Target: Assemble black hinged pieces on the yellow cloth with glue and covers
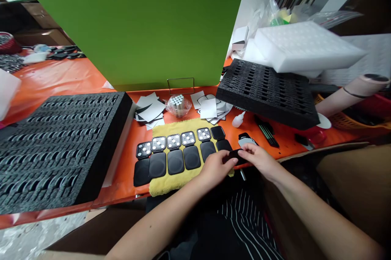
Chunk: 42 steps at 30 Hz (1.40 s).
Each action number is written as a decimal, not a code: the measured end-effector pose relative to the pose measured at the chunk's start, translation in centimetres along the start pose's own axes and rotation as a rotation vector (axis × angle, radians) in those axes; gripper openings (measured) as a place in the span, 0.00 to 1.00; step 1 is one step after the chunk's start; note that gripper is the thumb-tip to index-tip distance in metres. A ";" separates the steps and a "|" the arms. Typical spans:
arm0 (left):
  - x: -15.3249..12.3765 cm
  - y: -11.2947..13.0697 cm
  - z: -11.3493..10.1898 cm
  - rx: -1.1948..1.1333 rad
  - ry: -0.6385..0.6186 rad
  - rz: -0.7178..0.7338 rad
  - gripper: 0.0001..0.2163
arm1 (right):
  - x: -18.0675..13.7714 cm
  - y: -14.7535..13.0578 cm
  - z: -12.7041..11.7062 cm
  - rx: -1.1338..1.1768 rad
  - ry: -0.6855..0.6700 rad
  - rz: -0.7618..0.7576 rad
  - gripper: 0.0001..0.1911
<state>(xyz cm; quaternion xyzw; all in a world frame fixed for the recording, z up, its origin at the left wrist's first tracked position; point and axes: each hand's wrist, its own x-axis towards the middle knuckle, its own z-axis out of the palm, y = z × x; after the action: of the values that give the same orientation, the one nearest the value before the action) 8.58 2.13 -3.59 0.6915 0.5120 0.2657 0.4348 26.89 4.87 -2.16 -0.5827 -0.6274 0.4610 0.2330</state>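
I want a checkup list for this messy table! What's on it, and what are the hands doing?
Surface: orange table cover, with a yellow cloth at the front edge.
Job's things: row of open black cases on the cloth; single black case at its right end.
Clutter: white paper squares, bag of metal cylinders, small white bottle, left foam tray, right foam tray.
Hands: left hand and right hand both pinch the single black case.
Cables: nothing seen.
Surroundings: green board behind; white foam slab at the right.

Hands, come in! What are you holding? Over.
Left hand and right hand both pinching small black piece. Open black cases lined on yellow cloth alongside. Nothing blocking.
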 end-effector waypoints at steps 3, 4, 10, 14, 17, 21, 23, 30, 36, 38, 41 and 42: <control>-0.4 -0.8 -1.1 -0.063 0.073 -0.073 0.15 | 0.5 -1.7 1.9 -0.063 -0.102 -0.076 0.16; -0.6 -1.1 -1.7 -0.036 0.101 -0.083 0.15 | 0.9 -2.2 2.2 -0.120 -0.145 -0.098 0.17; -1.6 -2.0 -4.5 0.328 0.196 0.014 0.13 | 5.5 -3.6 2.7 -0.193 -0.160 -0.178 0.19; -1.8 -2.5 -3.6 0.585 0.156 0.148 0.16 | 9.7 -3.6 4.8 -0.224 -0.136 -0.246 0.18; -1.6 -2.9 -2.5 0.686 0.133 0.139 0.19 | 11.5 -3.0 6.3 -0.301 -0.167 -0.264 0.17; -1.4 -3.1 -2.2 0.731 0.132 0.139 0.17 | 12.2 -2.3 6.9 -0.367 -0.149 -0.268 0.17; -1.3 -3.0 -2.3 0.738 0.129 0.148 0.16 | 12.2 -2.1 6.8 -0.388 -0.141 -0.270 0.16; -1.3 -3.2 -2.2 0.735 0.135 0.156 0.18 | 12.3 -2.4 6.6 -0.445 -0.137 -0.284 0.17; -1.3 -3.1 -2.2 0.738 0.135 0.155 0.18 | 12.5 -2.9 6.4 -0.516 -0.174 -0.275 0.16; -1.3 -3.2 -2.2 0.738 0.132 0.158 0.17 | 12.6 -3.0 6.4 -0.550 -0.168 -0.266 0.16; -1.3 -3.2 -2.3 0.740 0.125 0.158 0.18 | 12.8 -3.2 6.5 -0.594 -0.178 -0.253 0.17; -1.3 -3.3 -2.3 0.739 0.120 0.160 0.18 | 12.8 -3.3 6.5 -0.610 -0.184 -0.246 0.17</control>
<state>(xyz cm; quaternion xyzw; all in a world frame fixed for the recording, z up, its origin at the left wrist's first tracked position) 4.75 1.97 -5.26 0.8226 0.5422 0.1364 0.1033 17.10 15.36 -5.55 -0.5014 -0.8205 0.2710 0.0443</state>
